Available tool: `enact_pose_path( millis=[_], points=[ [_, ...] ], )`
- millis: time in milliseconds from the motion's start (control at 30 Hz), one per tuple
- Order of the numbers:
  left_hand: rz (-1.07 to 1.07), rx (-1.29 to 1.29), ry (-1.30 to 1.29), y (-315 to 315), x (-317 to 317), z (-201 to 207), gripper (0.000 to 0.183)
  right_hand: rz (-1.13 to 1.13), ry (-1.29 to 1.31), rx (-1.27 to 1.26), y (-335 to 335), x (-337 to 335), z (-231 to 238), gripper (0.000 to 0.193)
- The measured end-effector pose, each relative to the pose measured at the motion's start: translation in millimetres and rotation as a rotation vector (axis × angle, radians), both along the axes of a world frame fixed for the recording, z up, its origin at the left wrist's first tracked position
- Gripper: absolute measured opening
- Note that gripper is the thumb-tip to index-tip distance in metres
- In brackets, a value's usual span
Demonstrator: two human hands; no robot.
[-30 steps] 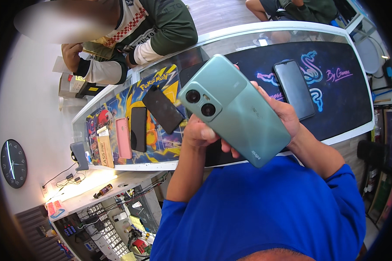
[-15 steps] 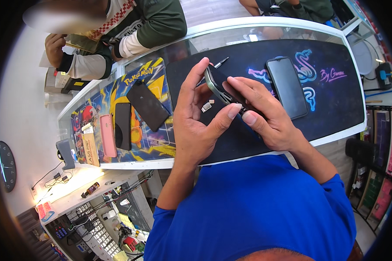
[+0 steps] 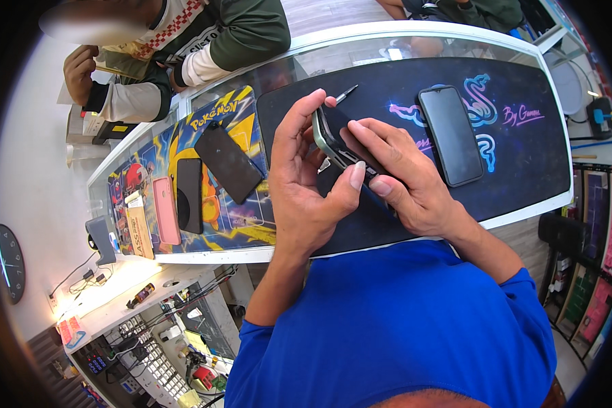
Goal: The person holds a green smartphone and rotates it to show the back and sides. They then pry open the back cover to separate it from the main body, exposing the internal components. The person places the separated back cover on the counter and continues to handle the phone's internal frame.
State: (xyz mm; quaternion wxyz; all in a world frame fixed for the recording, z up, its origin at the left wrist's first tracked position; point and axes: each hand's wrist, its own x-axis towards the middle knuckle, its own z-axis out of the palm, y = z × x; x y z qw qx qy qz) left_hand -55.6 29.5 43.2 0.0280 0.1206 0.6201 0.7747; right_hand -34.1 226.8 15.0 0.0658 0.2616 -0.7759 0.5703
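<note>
Left hand (image 3: 300, 178) and right hand (image 3: 416, 182) grasp one green phone (image 3: 328, 141), one black phone (image 3: 451, 136) lying at right.

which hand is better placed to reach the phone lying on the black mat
Probably the right hand: the phone on the mat lies close beside it. The left hand is farther off; both hold another phone.

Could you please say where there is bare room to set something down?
Bare: the black mat between the flat phone and the white frame at right. Crowded: the colourful mat, with pink case, two dark slabs, packet.
</note>
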Motion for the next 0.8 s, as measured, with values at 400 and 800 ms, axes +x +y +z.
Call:
enact_pose_path(
  millis=[400,800],
  points=[
    [-0.009,0.043,-0.079,3,1,7,0.092,0.029,-0.059,-0.066,0,1,-6,0.060],
    [-0.005,0.047,-0.068,2,2,11,0.090,0.055,-0.125,-0.194,-6,3,1,0.058]
  ],
)
